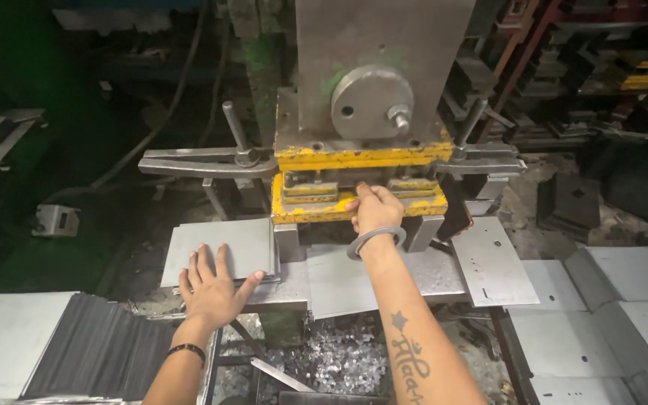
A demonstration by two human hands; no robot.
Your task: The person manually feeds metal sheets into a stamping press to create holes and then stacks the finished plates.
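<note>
hands at the yellow press die [358,202]

left hand [211,289] lay flat, fingers spread wide, on a grey metal sheet [223,247] at the press table's [444,274] left edge; right hand [375,210] reached into the die, fingertips bent on its front lip, grasp hidden.

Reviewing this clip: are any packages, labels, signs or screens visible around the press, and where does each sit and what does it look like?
No package, label, sign or screen shows.
Grey steel press with chipped yellow die block: centre; right hand reaches into it.
Flat grey metal sheet: left of the die, under the left hand.
Punched grey metal sheet: right of the die, bare.
Stack of dark thin sheets: lower left, fanned.
</note>
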